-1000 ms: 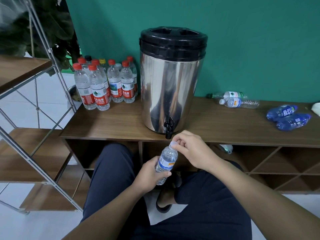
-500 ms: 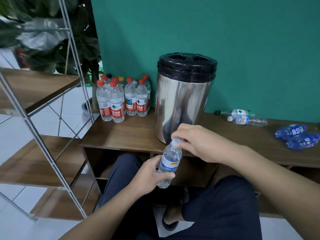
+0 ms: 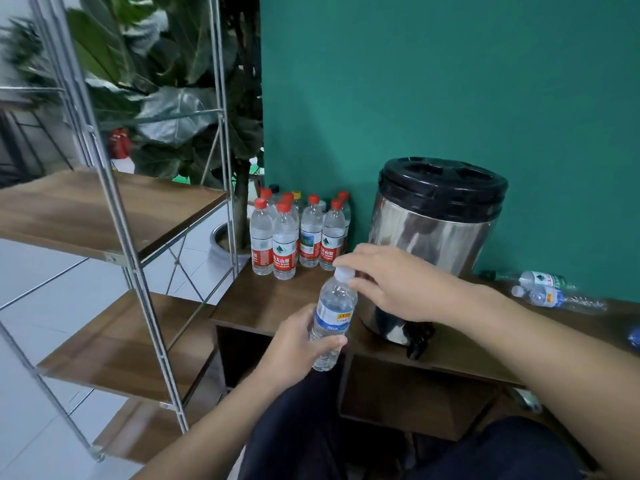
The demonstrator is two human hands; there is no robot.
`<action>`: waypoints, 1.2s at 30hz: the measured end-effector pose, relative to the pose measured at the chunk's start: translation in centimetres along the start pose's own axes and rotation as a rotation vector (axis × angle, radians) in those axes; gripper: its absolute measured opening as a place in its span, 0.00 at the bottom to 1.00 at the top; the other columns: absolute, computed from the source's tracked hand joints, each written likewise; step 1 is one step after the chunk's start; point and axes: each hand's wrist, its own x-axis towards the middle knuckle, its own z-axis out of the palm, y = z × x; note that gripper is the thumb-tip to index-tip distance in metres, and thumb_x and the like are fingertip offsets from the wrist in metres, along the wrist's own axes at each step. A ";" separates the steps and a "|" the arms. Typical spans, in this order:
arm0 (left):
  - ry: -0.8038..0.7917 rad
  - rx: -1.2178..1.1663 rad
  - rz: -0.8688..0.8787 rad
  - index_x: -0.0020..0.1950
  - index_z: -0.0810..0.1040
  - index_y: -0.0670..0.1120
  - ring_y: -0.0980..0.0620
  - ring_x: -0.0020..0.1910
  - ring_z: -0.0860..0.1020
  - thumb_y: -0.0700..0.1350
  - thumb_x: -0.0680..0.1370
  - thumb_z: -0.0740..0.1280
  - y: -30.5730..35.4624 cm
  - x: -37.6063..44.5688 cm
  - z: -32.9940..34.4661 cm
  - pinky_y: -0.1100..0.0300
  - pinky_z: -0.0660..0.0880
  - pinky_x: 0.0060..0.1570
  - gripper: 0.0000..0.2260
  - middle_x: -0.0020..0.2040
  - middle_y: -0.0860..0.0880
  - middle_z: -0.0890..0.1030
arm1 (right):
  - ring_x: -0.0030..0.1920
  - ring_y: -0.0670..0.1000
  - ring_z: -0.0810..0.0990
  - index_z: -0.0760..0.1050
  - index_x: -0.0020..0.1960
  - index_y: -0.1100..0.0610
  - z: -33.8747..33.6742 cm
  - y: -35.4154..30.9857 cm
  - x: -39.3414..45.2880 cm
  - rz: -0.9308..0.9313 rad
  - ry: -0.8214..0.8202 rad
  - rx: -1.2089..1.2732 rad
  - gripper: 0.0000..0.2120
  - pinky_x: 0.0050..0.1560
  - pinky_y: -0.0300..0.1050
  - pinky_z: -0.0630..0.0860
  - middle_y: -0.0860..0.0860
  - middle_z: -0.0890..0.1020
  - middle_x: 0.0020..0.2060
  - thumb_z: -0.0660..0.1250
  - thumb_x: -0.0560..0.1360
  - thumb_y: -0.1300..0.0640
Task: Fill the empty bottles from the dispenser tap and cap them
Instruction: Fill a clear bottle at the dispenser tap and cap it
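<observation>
Centre of frame: clear bottle (image 3: 331,320) with blue-and-white label, held upright, slightly tilted, in front of the bench (image 3: 273,299) edge; not resting on anything. Left hand (image 3: 298,344) wrapped round the lower body, grip closed on the bottle; right hand (image 3: 388,282) above it, fingertips (image 3: 341,263) pinching the white cap (image 3: 344,274), grip narrow and holding the cap. Looks filled to near the neck; judged to be in the capping step; thread engagement not visible under the fingers.

Right of centre: steel dispenser (image 3: 436,244) with black lid, black tap (image 3: 417,344) at lower front, overhanging the bench edge; tap state not readable; no drip visible.

Upper centre-left of bench: cluster of capped bottles (image 3: 298,233), mostly red caps, standing close together. Far right: two clear bottles (image 3: 547,289) lying on their sides.

Risks, as judgement only:
- cap cross-threaded if turned while bottle tilts; leak later;
- thin wall squeezed by left hand before cap seals; water up the neck and onto lap or floor;
- cap slipping from fingertip pinch; drop below the bench, out of sight;
- placing into the tight cluster; one nudge could topple neighbours;
- right forearm close to dispenser and tap; accidental knock possible.
</observation>
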 end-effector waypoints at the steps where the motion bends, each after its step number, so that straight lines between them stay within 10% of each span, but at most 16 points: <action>1: 0.007 0.006 -0.008 0.70 0.81 0.58 0.59 0.62 0.86 0.52 0.78 0.82 -0.2 0.4 -0.7 0.49 0.82 0.67 0.21 0.62 0.60 0.88 | 0.56 0.45 0.78 0.76 0.75 0.45 -0.1 0.0 1.1 -0.009 -0.002 -0.008 0.15 0.59 0.48 0.77 0.45 0.79 0.60 0.62 0.90 0.47; 11: 0.164 0.055 -0.038 0.67 0.82 0.57 0.61 0.59 0.86 0.54 0.77 0.82 -2.7 6.2 -4.4 0.49 0.84 0.66 0.20 0.59 0.60 0.88 | 0.38 0.55 0.76 0.72 0.39 0.56 3.1 -0.5 11.3 0.203 0.254 0.067 0.24 0.39 0.54 0.70 0.52 0.77 0.36 0.67 0.86 0.41; 18: 0.250 0.019 -0.055 0.68 0.82 0.56 0.62 0.58 0.86 0.51 0.78 0.82 -4.8 8.7 -4.7 0.50 0.84 0.65 0.20 0.58 0.61 0.88 | 0.52 0.46 0.82 0.82 0.66 0.49 9.5 0.7 12.9 0.375 0.280 0.401 0.22 0.55 0.48 0.81 0.44 0.85 0.57 0.74 0.80 0.36; 26: 0.279 -0.050 -0.060 0.71 0.82 0.56 0.58 0.60 0.87 0.49 0.78 0.83 -6.2 10.1 -4.9 0.45 0.84 0.65 0.23 0.61 0.58 0.88 | 0.46 0.42 0.87 0.86 0.58 0.46 12.8 0.6 13.5 0.448 0.294 0.671 0.08 0.56 0.51 0.86 0.40 0.89 0.49 0.78 0.79 0.47; 36: 0.311 0.059 -0.164 0.82 0.65 0.59 0.66 0.69 0.77 0.62 0.73 0.83 -5.3 6.4 -5.5 0.61 0.73 0.69 0.43 0.69 0.63 0.78 | 0.52 0.40 0.86 0.79 0.74 0.51 12.2 0.4 9.7 0.470 0.277 0.718 0.24 0.55 0.38 0.84 0.44 0.85 0.60 0.77 0.80 0.44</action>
